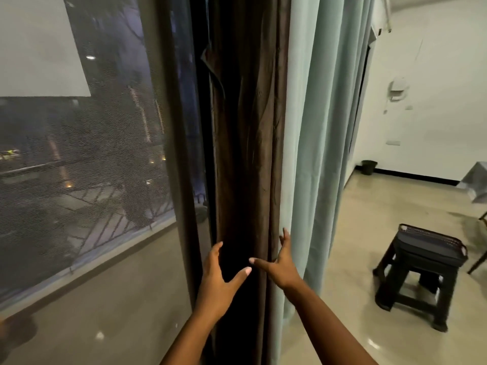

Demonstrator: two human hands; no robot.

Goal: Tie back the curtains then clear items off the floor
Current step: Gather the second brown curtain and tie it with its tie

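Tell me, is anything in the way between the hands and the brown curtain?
Nothing visible is. The left hand and right hand are spread open right at the gathered brown curtain, one on each side. The pale green curtain hangs to the right, beside it, not in front.

window (pixel 79 154) at left; inner curtain (pixel 247 154) hangs just right of it, outer curtain (pixel 321 127) right of that, touching. left hand (pixel 218 275) before the inner curtain's left edge, right hand (pixel 283 267) at the seam between curtains. stool (pixel 419 280) on floor (pixel 369 219) well right, tray (pixel 432 246) on it; bin (pixel 369 167) behind, by the wall.
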